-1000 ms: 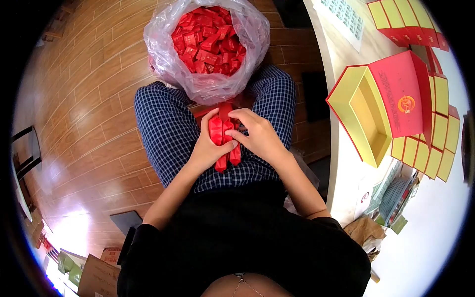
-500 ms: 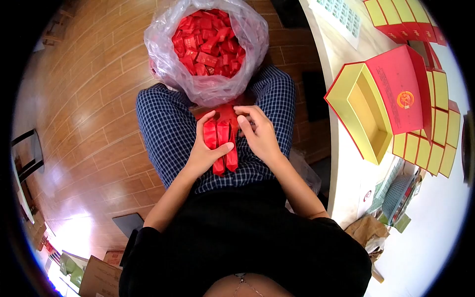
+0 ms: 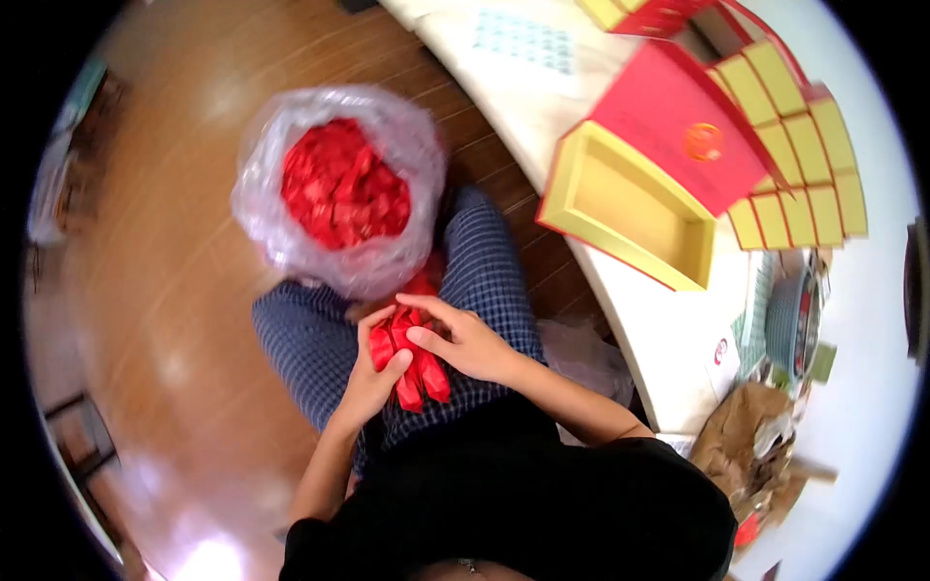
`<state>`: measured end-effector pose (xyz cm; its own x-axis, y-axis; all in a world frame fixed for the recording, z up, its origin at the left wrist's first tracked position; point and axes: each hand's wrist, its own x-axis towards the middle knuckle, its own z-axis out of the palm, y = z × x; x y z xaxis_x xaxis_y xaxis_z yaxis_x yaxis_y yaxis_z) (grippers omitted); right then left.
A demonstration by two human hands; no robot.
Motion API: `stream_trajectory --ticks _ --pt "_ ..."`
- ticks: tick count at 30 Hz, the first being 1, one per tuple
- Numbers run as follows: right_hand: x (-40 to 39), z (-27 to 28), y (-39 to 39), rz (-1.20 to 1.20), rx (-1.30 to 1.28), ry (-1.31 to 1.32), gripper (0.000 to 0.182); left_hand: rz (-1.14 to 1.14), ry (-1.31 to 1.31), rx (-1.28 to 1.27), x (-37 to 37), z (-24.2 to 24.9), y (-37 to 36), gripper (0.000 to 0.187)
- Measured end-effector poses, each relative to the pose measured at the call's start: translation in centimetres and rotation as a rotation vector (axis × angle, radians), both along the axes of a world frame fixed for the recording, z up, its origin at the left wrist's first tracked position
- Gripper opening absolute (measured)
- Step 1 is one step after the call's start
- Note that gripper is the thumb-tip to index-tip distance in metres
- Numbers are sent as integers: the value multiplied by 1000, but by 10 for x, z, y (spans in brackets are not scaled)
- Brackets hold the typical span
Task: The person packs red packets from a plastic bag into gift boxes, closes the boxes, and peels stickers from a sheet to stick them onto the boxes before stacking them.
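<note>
On the lap, over checked blue trousers, the left hand (image 3: 366,380) has its grip wrapped around a bundle of glossy red packets (image 3: 410,360), long and flat in shape. The right hand (image 3: 465,341) lies on the same bundle, its fingers pressed on the top of it. Just beyond the knees stands a crinkled clear plastic bag (image 3: 339,189), round and full of more red packets. Farther right, on the pale bench (image 3: 678,358), sits an open rectangular box (image 3: 630,208), yellow inside with a red lid.
</note>
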<state>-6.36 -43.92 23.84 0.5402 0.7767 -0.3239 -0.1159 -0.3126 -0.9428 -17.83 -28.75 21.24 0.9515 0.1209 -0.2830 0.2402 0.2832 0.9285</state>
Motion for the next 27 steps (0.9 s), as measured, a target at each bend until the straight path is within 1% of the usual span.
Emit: stream_trajectory --ticks 1,2,4,5,6,7,8,10,11,12,13,15,17,18,19,20,22,23,24,27 --pt "10 13 -5 -119 50 -107 45 -23 -33 32 21 12 -2 61" --pt "21 28 -12 -232 100 -210 45 -34 -145 91 46 28 -6 61" --pt "50 67 -31 -410 197 -333 44 -114 -290 85 101 72 -24 58" --pt "62 85 -43 -500 264 -296 42 -139 -391 173 127 87 -35 57" --pt "76 105 -56 -571 195 -422 41 -160 -493 258 154 100 -47 56" --pt "88 121 -64 -649 268 -454 42 -158 -616 381 182 113 -62 56" --pt "106 126 -78 -693 252 -545 42 -149 -733 501 206 123 -76 56" --pt "134 134 -93 -821 286 -531 41 -136 -757 602 246 137 -99 58" --pt "147 128 -99 -870 289 -495 41 -183 -661 554 258 141 -108 50" --pt "156 118 -104 -918 295 -457 42 -199 -653 554 273 133 -113 50" --pt "162 110 -108 -922 304 -458 42 -202 -655 568 280 126 -116 52" --pt "170 94 -113 -893 218 -519 43 -212 -643 594 289 108 -117 53" --pt "170 82 -113 -905 202 -465 43 -154 -693 913 285 99 -112 49" --pt "167 75 -112 -908 179 -423 44 -174 -673 921 283 95 -109 49" --pt "165 73 -111 -922 143 -492 40 -221 -595 954 280 101 -105 44" --pt "164 74 -110 -926 142 -473 40 -264 -522 985 279 105 -104 40" --pt "163 78 -110 -866 125 -471 37 -249 -514 972 278 105 -104 38" --pt "165 77 -111 -835 118 -477 34 -233 -538 967 278 105 -103 41" --pt "166 76 -111 -839 118 -476 34 -214 -563 960 280 106 -102 44" --pt "166 76 -111 -809 124 -416 34 -240 -565 960 282 108 -99 42"
